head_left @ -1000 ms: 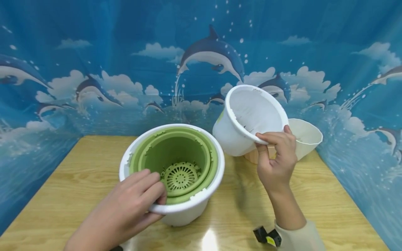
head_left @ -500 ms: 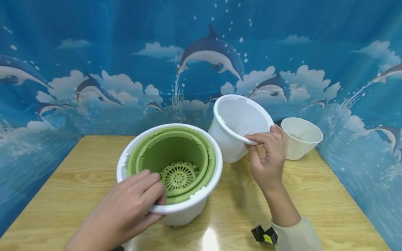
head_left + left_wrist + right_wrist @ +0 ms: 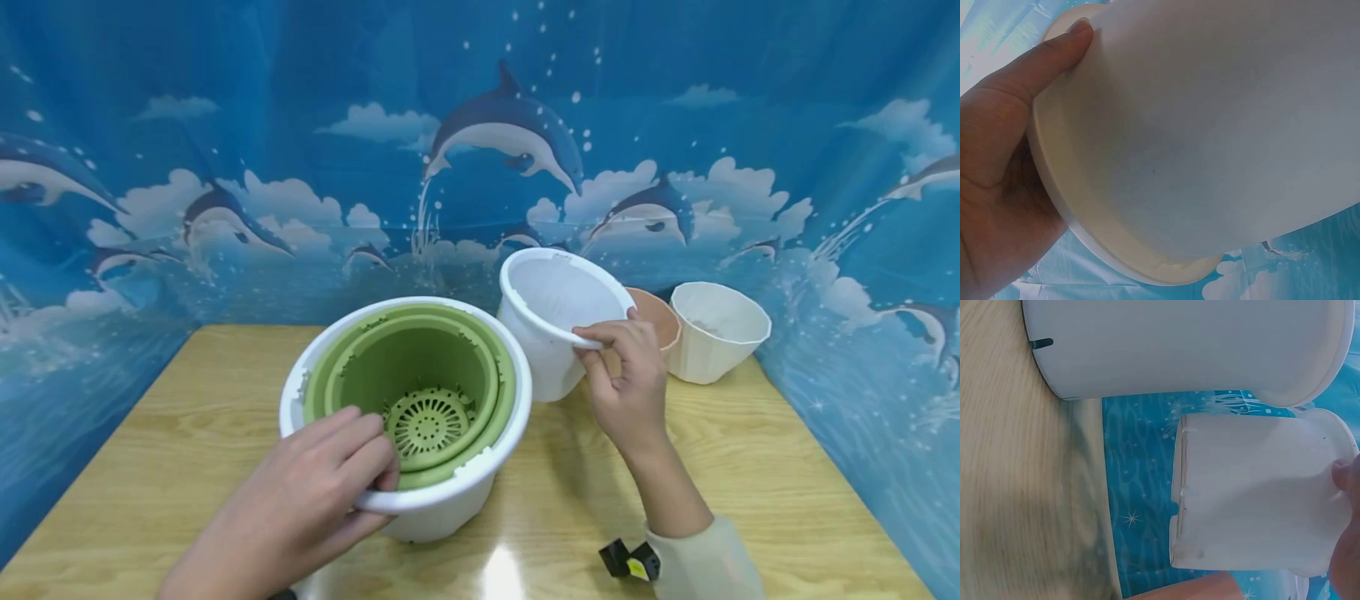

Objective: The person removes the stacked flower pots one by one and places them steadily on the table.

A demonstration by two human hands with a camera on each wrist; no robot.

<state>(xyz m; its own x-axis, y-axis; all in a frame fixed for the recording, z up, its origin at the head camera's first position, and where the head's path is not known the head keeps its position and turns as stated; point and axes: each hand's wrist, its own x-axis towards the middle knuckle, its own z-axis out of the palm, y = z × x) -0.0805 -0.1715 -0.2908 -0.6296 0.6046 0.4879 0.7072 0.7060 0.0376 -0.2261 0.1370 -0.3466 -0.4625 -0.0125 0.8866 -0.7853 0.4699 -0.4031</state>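
In the head view, my left hand (image 3: 315, 483) grips the near rim of a large white flowerpot (image 3: 442, 518). Nested inside that pot are two green flowerpots (image 3: 420, 358), the inner one with a slotted base. My right hand (image 3: 630, 383) pinches the rim of a smaller white flowerpot (image 3: 543, 362), which leans with its mouth toward me, just right of the large pot. The left wrist view shows the thumb (image 3: 1054, 62) along the outside of the large pot, under its rim. Seen from the right wrist, the smaller pot (image 3: 1254, 494) is held beside the large one (image 3: 1179, 350).
Behind the right hand stand a terracotta-coloured pot (image 3: 660, 317) and a cream faceted pot (image 3: 712, 354) at the table's back right. The wood-grain table (image 3: 187, 433) ends at a blue dolphin-print curtain (image 3: 300, 150). A small black device (image 3: 630, 560) sits at the right sleeve.
My right hand has moved the smaller white pot down and left, toward the large pot, bringing the terracotta-coloured pot into view. The left hand stays on the large pot's rim.
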